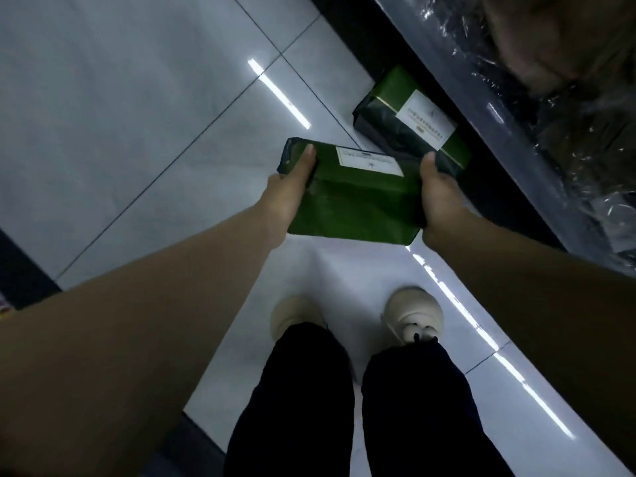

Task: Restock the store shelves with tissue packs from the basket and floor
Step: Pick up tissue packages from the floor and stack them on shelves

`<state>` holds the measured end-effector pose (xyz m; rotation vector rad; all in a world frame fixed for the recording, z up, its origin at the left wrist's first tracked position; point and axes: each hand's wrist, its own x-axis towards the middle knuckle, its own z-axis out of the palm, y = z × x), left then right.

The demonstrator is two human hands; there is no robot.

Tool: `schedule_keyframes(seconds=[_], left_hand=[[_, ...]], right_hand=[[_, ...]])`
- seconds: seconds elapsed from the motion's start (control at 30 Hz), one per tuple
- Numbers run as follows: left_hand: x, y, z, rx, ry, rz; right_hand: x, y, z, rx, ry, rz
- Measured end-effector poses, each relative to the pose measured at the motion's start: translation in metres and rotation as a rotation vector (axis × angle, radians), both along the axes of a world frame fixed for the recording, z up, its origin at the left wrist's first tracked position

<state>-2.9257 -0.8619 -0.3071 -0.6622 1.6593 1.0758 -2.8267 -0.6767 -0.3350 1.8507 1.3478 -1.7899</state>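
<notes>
The left hand (289, 191) grips one end of a green tissue pack (347, 201), thumb on top, fingers hidden beneath, and the right hand (438, 201) grips the other end likewise, holding it above the floor (137, 98). Just beyond the right fingers a second pack (406, 118) lies on the floor against the shelf (499, 115). Keeping the held pack level while swinging it right to the shelf seems wisest.

the held tissue pack (347, 204) has a green plastic-looking wrap, softly shiny and creased, with a matt white label (368, 161). the pack on the floor (409, 122) has a glossier dark-green film. the floor tiles (120, 115) are smooth and mirror-glossy. the clear plastic film (568, 149) is crinkled and glinting. the trousers (413, 407) are matt dark cloth and the shoes (413, 315) matt cream.
</notes>
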Motion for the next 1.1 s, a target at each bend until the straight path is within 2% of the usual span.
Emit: schedule_keyframes(seconds=[0.17,0.3,0.5,0.63,0.73,0.83,0.93,1.0,1.1], left_hand=[[0.010,-0.039,0.097,-0.005,0.019,0.285],[0.007,-0.066,0.193,0.036,0.074,0.416],[0.009,-0.112,0.351,0.234,0.175,0.560],[0.018,-0.140,0.452,0.249,0.230,0.639],[0.033,-0.150,0.516,0.180,0.321,0.676],[0.046,-0.151,0.562,0.158,0.466,0.791],[0.053,-0.147,0.598,0.182,0.596,0.871],[0.058,-0.138,0.617,0.263,0.633,0.939],[0.065,-0.114,0.634,0.394,0.623,0.931]], right_hand=[[-0.033,-0.018,0.103,0.003,0.080,0.106],[-0.057,-0.039,0.188,-0.004,0.194,0.191],[-0.094,-0.070,0.335,-0.051,0.347,0.314],[-0.104,-0.083,0.443,-0.065,0.536,0.457],[-0.102,-0.093,0.517,-0.049,0.675,0.610],[-0.095,-0.104,0.576,-0.046,0.801,0.577],[-0.089,-0.120,0.622,0.011,0.811,0.406],[-0.082,-0.136,0.642,-0.101,0.722,0.323],[-0.064,-0.168,0.659,-0.519,0.674,0.533]])
